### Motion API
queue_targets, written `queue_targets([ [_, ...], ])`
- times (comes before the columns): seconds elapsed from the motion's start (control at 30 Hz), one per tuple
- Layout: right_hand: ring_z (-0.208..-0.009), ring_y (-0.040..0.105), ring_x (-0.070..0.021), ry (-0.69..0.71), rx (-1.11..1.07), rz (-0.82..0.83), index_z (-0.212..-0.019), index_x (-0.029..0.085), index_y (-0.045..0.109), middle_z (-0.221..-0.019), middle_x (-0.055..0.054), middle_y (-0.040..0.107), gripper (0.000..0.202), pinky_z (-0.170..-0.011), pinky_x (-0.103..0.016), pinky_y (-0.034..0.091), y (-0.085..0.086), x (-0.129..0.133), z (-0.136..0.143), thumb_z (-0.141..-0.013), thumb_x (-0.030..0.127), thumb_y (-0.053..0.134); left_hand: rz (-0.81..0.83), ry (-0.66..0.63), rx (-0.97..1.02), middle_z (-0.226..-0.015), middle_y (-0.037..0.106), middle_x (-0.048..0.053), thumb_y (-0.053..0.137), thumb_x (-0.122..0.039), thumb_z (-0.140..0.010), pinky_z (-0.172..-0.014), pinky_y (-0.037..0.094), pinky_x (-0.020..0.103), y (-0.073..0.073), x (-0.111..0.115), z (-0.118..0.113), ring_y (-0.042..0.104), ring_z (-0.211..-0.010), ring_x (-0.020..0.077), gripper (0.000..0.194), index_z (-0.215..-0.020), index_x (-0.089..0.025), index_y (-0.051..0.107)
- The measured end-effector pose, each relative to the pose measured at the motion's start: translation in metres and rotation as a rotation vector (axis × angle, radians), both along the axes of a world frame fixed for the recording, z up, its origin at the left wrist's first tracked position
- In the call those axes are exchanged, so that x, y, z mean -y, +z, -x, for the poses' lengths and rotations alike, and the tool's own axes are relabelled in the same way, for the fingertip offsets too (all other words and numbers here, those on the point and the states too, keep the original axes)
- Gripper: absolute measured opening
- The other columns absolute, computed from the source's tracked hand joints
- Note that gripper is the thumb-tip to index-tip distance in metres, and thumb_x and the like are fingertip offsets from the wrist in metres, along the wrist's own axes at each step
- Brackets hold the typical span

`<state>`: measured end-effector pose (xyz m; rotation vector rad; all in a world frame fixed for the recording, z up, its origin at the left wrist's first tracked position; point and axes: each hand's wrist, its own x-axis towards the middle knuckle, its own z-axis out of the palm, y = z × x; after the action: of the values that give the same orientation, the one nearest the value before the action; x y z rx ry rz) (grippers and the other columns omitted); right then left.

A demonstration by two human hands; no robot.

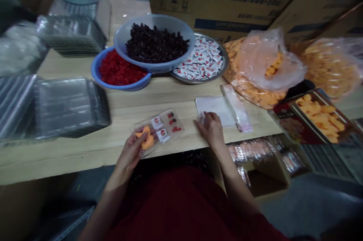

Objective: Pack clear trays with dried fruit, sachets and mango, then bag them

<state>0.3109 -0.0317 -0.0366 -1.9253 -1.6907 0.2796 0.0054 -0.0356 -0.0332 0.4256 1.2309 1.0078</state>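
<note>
My left hand (135,144) grips the left end of a clear plastic tray (167,118), with its thumb over the orange curved pieces (146,139). Two white printed sachets (159,129) lie in the tray's middle. Small red and dark pieces (172,122) sit in its right-hand part. To the right, my right hand (212,127) is closed at the left edge of a flat stack of whitish plastic bags (217,108), its fingertips pinching a blurred bit of clear bag. Another folded plastic bundle (237,108) lies along the stack's right side.
Behind stand a blue bowl of red pieces (98,76), a translucent bowl of dark pieces (121,50) and a metal bowl of sachets (225,61). Stacked clear trays (68,101) are at left. Bags of orange pieces (255,90) and an open box (286,120) are at right.
</note>
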Motion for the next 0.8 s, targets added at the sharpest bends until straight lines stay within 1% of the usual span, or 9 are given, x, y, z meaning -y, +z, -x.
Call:
queue_targets([
  [0.07,-0.106,0.057,-0.032,-0.011,0.178,0.134,-0.109,0.014,0.073,-0.113,-0.019,0.063,0.024,-0.088,-0.045,0.053,0.001,-0.009,-0.003,-0.091,0.027,0.064,0.024,0.012,-0.004,-0.094,0.078,0.003,0.089,-0.026,-0.07,-0.066,0.064,0.027,0.0,-0.001,0.0,0.077,-0.083,0.0198,0.039,-0.103,-0.022,0.07],
  [0.13,-0.101,0.06,-0.0308,0.019,0.29,0.266,-0.099,0.013,0.074,-0.108,-0.02,0.065,0.018,-0.08,-0.04,0.053,0.003,-0.02,-0.001,-0.092,0.02,0.059,0.041,0.02,0.0,-0.096,0.078,0.003,0.088,-0.024,-0.071,-0.065,0.065,0.027,0.0,-0.002,0.0,0.077,-0.084,0.0202,0.038,-0.103,-0.022,0.07],
  [0.23,-0.095,0.065,-0.0285,0.041,0.29,0.398,-0.094,0.012,0.076,-0.104,-0.02,0.068,0.024,-0.078,-0.036,0.052,0.01,-0.032,0.001,-0.093,0.014,0.052,0.066,0.052,-0.02,-0.095,0.078,0.002,0.087,-0.021,-0.072,-0.057,0.063,0.024,-0.001,-0.001,0.0,0.077,-0.079,0.0185,0.03,-0.096,-0.022,0.069],
  [0.3,-0.094,0.067,-0.0277,0.013,0.213,0.427,-0.091,0.012,0.076,-0.101,-0.02,0.07,0.022,-0.08,-0.036,0.051,0.014,-0.035,-0.002,-0.092,0.014,0.054,0.078,0.088,-0.039,-0.094,0.078,0.0,0.086,-0.02,-0.072,-0.05,0.059,0.02,-0.003,0.0,0.001,0.076,-0.075,0.017,0.025,-0.087,-0.022,0.067],
  [0.37,-0.092,0.068,-0.0268,-0.012,0.14,0.421,-0.087,0.014,0.075,-0.097,-0.018,0.072,0.017,-0.081,-0.035,0.05,0.015,-0.037,-0.009,-0.088,0.013,0.058,0.076,0.096,-0.045,-0.091,0.077,0.0,0.085,-0.021,-0.074,-0.046,0.056,0.02,-0.003,0.002,0.001,0.076,-0.075,0.0179,0.022,-0.087,-0.023,0.068],
  [0.5,-0.082,0.067,-0.0231,-0.029,-0.06,0.358,-0.073,0.017,0.069,-0.085,-0.011,0.073,0.01,-0.075,-0.032,0.047,0.008,-0.037,-0.028,-0.081,0.013,0.063,0.06,0.096,-0.003,-0.094,0.078,0.002,0.08,-0.021,-0.079,-0.055,0.062,0.025,-0.002,0.002,-0.003,0.077,-0.084,0.021,0.02,-0.096,-0.023,0.07],
  [0.57,-0.069,0.063,-0.0189,-0.038,-0.221,0.331,-0.065,0.018,0.065,-0.071,-0.006,0.069,0.014,-0.066,-0.029,0.045,0.001,-0.036,-0.036,-0.079,0.021,0.067,0.052,0.125,0.032,-0.096,0.078,0.003,0.079,-0.019,-0.079,-0.064,0.065,0.026,-0.001,0.0,-0.007,0.077,-0.085,0.0197,0.018,-0.094,-0.02,0.07],
  [0.67,-0.052,0.051,-0.013,-0.037,-0.422,0.315,-0.059,0.019,0.059,-0.056,0.0,0.06,0.028,-0.053,-0.025,0.039,-0.008,-0.033,-0.042,-0.079,0.038,0.066,0.041,0.153,0.084,-0.094,0.077,0.002,0.08,-0.017,-0.078,-0.072,0.065,0.026,0.0,-0.008,-0.017,0.076,-0.083,0.0171,0.02,-0.095,-0.018,0.069],
  [0.8,-0.05,0.047,-0.0109,-0.006,-0.629,0.291,-0.058,0.018,0.062,-0.053,0.001,0.059,0.034,-0.049,-0.023,0.037,-0.014,-0.028,-0.045,-0.075,0.048,0.065,0.005,0.106,0.186,-0.092,0.077,0.003,0.084,-0.019,-0.076,-0.07,0.062,0.022,0.003,-0.021,-0.041,0.075,-0.079,0.0152,0.028,-0.099,-0.015,0.068],
])
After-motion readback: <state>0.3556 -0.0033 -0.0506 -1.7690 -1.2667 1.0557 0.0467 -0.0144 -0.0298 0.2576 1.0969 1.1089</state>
